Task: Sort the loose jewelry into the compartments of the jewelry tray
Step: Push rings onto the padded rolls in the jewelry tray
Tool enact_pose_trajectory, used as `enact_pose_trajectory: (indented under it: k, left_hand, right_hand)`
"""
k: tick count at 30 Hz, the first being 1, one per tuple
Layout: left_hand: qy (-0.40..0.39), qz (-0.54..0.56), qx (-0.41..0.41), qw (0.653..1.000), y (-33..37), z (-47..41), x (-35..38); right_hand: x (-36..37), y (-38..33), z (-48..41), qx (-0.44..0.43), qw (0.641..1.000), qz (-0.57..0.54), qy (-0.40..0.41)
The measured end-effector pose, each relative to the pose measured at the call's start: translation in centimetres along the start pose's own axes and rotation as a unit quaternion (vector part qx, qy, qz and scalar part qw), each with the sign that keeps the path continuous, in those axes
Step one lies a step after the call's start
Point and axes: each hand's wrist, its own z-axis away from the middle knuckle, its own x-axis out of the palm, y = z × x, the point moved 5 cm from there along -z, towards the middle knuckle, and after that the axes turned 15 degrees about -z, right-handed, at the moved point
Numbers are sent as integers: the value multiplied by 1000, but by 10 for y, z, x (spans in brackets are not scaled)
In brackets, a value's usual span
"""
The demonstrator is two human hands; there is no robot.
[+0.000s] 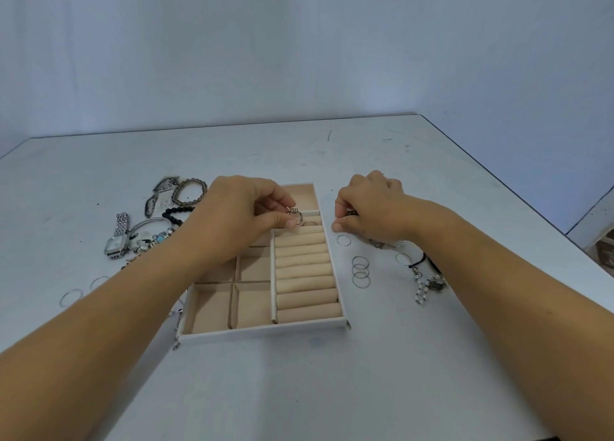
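A white jewelry tray (265, 333) with beige lining sits in the middle of the table, square compartments on its left and ring rolls (307, 274) on its right. My left hand (239, 211) pinches a silver ring (295, 215) over the far ring rolls. Another thin ring (310, 223) sits in a roll beside it. My right hand (368, 204) is just right of the tray, fingers curled on a small dark piece (351, 212). Thin loose rings (360, 271) lie on the table below it.
Left of the tray lie a silver watch (117, 237), beaded bracelets (189, 193), a bangle and charms, with thin rings (71, 297) nearer me. A pearl and black-cord piece (428, 286) lies to the right. The table's right edge (518, 194) runs diagonally.
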Motion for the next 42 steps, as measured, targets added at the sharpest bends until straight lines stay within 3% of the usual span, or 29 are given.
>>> enact_pose_trajectory:
  k: [3, 8, 17, 25, 42]
  left_hand:
    - [3, -2, 10, 1000, -2, 3, -3]
    - [9, 3, 18, 1000, -7, 11, -10]
    - [26, -7, 49, 998, -14, 22, -7]
    - [28, 1, 72, 997, -11, 22, 3]
    - [27, -69, 133, 988, -15, 11, 7]
  right_hand:
    - [-5, -15, 7, -35, 999, 8, 20]
    - [-22, -36, 25, -72, 985, -139, 70]
    - [-12, -59, 34, -156, 976, -74, 133]
    - [2, -56, 35, -195, 959, -83, 190]
    - [6, -50, 33, -204, 955, -94, 192]
